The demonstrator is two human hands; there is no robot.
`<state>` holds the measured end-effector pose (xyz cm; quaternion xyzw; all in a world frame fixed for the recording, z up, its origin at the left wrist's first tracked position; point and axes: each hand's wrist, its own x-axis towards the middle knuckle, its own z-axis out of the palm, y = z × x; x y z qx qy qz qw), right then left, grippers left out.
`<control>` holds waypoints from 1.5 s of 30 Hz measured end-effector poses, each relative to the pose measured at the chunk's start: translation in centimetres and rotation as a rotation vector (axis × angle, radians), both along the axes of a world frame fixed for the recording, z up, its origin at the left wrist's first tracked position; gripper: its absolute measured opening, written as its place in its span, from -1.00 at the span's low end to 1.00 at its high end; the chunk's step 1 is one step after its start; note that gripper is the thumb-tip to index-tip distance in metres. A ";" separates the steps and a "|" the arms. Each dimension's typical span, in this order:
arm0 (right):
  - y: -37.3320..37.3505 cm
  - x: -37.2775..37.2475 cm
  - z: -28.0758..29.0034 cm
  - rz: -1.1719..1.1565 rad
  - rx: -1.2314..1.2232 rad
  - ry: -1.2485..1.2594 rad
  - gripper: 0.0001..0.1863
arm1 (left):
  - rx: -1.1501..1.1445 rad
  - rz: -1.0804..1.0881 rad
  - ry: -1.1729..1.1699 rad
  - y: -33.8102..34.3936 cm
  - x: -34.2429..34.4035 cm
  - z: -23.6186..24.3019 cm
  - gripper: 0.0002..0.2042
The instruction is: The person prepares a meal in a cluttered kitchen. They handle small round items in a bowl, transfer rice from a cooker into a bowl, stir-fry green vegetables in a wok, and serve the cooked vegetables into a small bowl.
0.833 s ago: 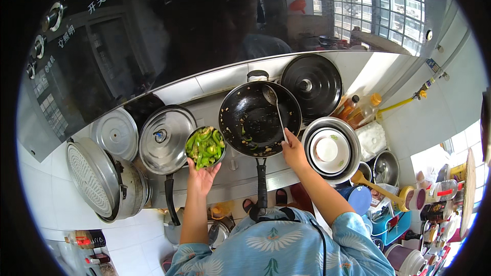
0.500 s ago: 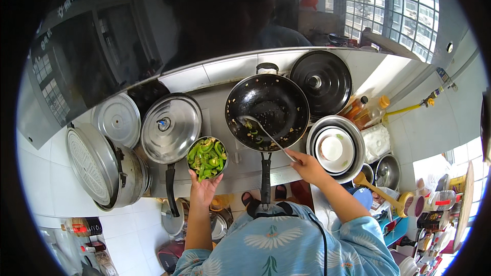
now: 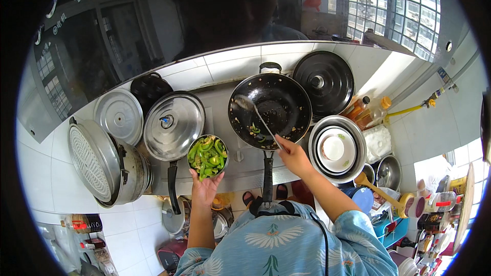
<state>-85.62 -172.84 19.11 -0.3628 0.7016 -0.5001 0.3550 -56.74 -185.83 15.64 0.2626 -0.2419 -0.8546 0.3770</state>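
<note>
My left hand (image 3: 205,188) is closed around the lower side of a bowl heaped with sliced green peppers (image 3: 207,157), held just left of the wok. In my right hand (image 3: 293,154) is the handle of a metal ladle (image 3: 245,103), its head against the upper left inner wall of the black wok (image 3: 273,115). A few pepper pieces (image 3: 255,129) and light crumbs lie in the wok, which sits on the stove with its black handle (image 3: 268,179) pointing at me. Neither hand touches that handle.
Left of the bowl stands a lidded pan (image 3: 176,122), with stacked steamer pots (image 3: 102,168) beyond. A black lid (image 3: 323,83) leans behind the wok. Nested bowls (image 3: 361,140) sit to its right, near bottles (image 3: 377,112). The dark hood (image 3: 215,15) overhangs the back.
The ladle head has moved up and left along the wok's wall, and my right hand has shifted left and up. A few pepper pieces now show lower in the wok. The left hand stays put.
</note>
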 end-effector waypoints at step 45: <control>6.9 -3.7 6.0 0.241 0.158 0.863 -0.51 | 0.021 0.021 -0.025 0.2 -0.1 -0.4 -0.26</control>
